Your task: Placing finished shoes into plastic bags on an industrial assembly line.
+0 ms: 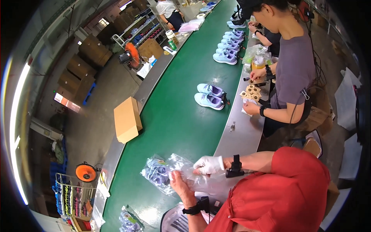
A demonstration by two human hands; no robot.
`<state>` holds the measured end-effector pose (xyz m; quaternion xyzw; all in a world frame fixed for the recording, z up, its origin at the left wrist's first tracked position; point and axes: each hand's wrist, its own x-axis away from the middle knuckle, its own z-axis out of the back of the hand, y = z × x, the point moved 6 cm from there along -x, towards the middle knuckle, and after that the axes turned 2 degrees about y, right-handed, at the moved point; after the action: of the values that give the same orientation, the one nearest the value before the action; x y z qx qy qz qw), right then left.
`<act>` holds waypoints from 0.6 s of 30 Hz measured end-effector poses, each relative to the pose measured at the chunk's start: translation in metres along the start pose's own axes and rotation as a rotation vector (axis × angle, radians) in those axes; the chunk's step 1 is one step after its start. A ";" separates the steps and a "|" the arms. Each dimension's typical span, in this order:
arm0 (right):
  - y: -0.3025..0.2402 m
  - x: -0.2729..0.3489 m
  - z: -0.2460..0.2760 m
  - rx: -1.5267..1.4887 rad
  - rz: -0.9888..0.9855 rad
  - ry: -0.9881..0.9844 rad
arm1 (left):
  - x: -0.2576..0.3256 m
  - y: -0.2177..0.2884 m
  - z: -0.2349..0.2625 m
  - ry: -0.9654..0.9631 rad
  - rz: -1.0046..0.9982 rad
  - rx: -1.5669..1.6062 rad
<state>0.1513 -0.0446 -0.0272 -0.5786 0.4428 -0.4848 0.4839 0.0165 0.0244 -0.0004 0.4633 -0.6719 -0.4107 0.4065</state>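
Pale blue-lilac shoes (157, 174) lie on the green belt inside clear, crinkled plastic. A clear plastic bag (178, 162) is stretched between my hands, beside and partly over the shoes. My left hand (181, 187), bare, with a black band on the wrist, pinches the near side of the bag, thumb up. My right hand (209, 165), in a white glove, has its fingers curled on the bag's other side. Loose plastic trails from the hands toward my red clothing. Whether the bag under my hands is the same one that covers the shoes, I cannot tell.
Another bagged pair (129, 221) lies at the belt's lower end. Farther along stand an unbagged pair (210, 96) and a row of shoes (228, 48). A cardboard box (127, 119) rests on the left edge. A co-worker (295, 69) handles brown tags (251, 92) at the right.
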 end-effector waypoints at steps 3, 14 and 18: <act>0.005 0.033 0.084 0.781 0.006 0.562 | 0.014 0.048 -0.006 -0.023 -0.036 0.011; -0.039 0.044 0.002 0.809 0.373 0.355 | 0.034 -0.009 -0.067 -0.245 -0.231 -0.332; 0.047 0.022 0.003 0.333 0.468 0.173 | 0.130 -0.043 -0.098 -0.735 0.270 -0.457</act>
<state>0.1548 -0.0728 -0.0712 -0.3300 0.5181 -0.4733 0.6314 0.0888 -0.1275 0.0140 0.0934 -0.7182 -0.6289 0.2828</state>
